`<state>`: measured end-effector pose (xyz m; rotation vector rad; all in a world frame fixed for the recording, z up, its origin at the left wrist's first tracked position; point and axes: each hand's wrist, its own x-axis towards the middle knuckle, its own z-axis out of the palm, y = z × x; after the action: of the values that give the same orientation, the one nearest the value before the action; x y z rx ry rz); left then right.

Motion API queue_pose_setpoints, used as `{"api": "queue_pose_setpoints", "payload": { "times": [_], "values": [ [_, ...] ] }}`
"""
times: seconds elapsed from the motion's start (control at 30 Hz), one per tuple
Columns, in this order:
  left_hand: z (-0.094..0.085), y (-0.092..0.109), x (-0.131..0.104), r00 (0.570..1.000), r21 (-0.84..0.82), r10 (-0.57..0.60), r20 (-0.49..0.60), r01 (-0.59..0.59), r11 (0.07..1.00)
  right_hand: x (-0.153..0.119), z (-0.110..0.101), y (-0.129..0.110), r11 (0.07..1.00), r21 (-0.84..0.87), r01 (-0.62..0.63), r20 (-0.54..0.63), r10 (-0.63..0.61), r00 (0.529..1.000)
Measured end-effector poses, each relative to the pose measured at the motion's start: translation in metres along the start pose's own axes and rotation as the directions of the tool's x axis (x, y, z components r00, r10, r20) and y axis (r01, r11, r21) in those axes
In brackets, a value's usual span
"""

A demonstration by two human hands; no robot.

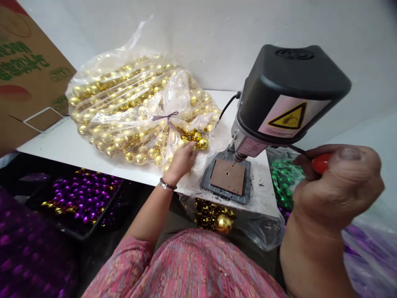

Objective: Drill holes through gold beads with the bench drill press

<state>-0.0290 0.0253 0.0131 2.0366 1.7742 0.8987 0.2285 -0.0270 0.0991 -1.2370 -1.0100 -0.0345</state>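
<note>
My left hand (185, 159) reaches to the mouth of a large clear plastic bag (173, 89) packed with shiny gold balls. Its fingers are curled around a small cluster of gold balls (203, 143) at the bag's torn side, below a dark tie (167, 116). The fingertips are partly hidden. My right hand (338, 186) is closed around the red knob (321, 164) of a lever on a black bench drill press (297, 82). The drill bit (235, 164) stands just above a brown square board (228, 177) with a small hole, which lies on the grey base (206, 182).
A white table (65, 142) carries the bag and the drill press, with dark shavings near the base. A cardboard box (27, 78) stands at the left. Below are a dark bin (83, 236) of purple and gold balls, a large gold ball (223, 223), and green balls (285, 182) in plastic.
</note>
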Motion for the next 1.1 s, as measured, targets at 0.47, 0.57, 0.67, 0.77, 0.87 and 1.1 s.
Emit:
{"api": "queue_pose_setpoints", "payload": {
  "times": [0.47,0.57,0.67,0.77,0.87,1.1],
  "values": [
    [-0.019,-0.018,0.010,0.981,-0.312,-0.121,0.149,0.163,0.936,-0.005,-0.002,0.001,0.998,0.061,0.013,0.051,-0.016,0.999],
    [-0.003,-0.008,-0.007,0.941,-0.631,-0.037,0.337,0.255,0.732,-0.005,-0.002,0.001,0.995,0.097,0.028,0.057,-0.033,0.998],
    [0.018,0.001,-0.018,0.894,-0.714,0.002,0.447,0.356,0.602,-0.005,-0.003,0.001,0.992,0.115,0.050,0.105,-0.063,0.992],
    [0.034,0.009,-0.021,0.870,-0.743,0.014,0.493,0.412,0.528,-0.006,-0.006,0.000,0.991,0.126,0.046,0.153,-0.065,0.986],
    [0.042,0.017,-0.020,0.865,-0.710,-0.005,0.502,0.416,0.569,-0.007,-0.008,0.000,0.992,0.115,0.052,0.179,-0.072,0.981],
    [0.052,0.035,-0.012,0.934,-0.332,-0.001,0.357,0.128,0.935,0.001,-0.008,-0.003,0.991,0.113,0.076,0.228,-0.100,0.968]
  ]
}}
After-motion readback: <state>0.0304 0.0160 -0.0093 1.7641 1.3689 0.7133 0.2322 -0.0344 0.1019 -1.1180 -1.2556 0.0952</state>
